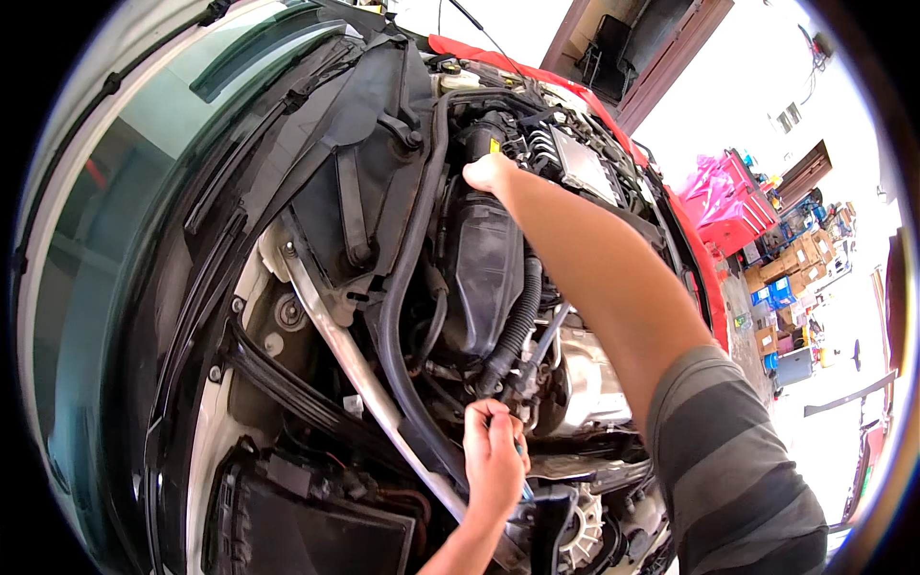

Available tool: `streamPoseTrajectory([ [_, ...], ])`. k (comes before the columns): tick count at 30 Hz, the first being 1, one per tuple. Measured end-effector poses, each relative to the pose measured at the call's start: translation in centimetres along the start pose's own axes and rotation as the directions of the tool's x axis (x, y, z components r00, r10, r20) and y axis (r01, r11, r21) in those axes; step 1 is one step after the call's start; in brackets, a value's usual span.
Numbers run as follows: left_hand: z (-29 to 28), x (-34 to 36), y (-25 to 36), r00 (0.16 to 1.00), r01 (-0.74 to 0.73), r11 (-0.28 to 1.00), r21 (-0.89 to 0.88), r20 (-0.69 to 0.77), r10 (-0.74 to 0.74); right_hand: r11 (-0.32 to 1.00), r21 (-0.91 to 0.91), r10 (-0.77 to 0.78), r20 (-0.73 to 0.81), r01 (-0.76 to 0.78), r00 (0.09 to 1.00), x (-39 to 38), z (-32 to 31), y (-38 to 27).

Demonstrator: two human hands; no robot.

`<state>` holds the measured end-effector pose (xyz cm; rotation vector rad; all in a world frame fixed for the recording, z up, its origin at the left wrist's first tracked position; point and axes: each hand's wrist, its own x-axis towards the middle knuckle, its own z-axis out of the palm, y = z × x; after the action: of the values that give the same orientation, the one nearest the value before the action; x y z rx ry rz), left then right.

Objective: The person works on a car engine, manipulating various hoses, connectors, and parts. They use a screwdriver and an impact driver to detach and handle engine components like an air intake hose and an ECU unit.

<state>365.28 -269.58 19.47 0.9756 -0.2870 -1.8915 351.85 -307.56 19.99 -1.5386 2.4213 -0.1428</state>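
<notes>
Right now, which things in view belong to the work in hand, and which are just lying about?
In the work:
- black housing, at the right hand
- ribbed hose, near the left hand

Lying about:
- red cabinet
- pink plastic
- cardboard boxes

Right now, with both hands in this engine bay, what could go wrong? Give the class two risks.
The left hand, by the lower end of the ribbed hose, seems to hold a slim blue item; if that slipped, it might fall into the gaps below and be hard to reach. The right hand appears to rest on the black housing; leaning hard there could strain it.
</notes>
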Motion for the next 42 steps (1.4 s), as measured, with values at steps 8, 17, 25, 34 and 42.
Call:
streamPoseTrajectory([
  [8, -0.8, 0.3, -0.8, 0.998, -0.055, 0.998, -0.043, -0.023, 0.054, 0.979, -0.034, 0.202, 0.025, -0.201, 0.979, 2.3, 1.6, -2.4],
  [17, -0.5, 0.6, -0.7, 0.998, -0.06, 0.997, -0.054, -0.033, 0.058, 0.981, -0.078, 0.178, -0.017, -0.179, 0.984, 3.1, 2.5, -1.3],
  [25, -0.5, 0.7, -1.5, 0.997, -0.056, 0.995, -0.082, -0.053, 0.052, 0.933, -0.361, 0.033, 0.089, 0.002, 0.995, 2.6, 0.7, -2.3],
  [34, -0.1, 0.8, -1.2, 0.991, -0.081, 0.996, -0.046, -0.107, 0.075, 0.993, -0.052, 0.108, 0.125, -0.102, 0.986, 5.9, 1.6, -1.9],
  [42, 1.1, 0.2, 0.9, 0.996, -0.042, 0.995, -0.091, -0.088, 0.034, 0.937, -0.244, -0.234, 0.088, 0.249, 0.968, 2.2, -1.0, -1.4],
])
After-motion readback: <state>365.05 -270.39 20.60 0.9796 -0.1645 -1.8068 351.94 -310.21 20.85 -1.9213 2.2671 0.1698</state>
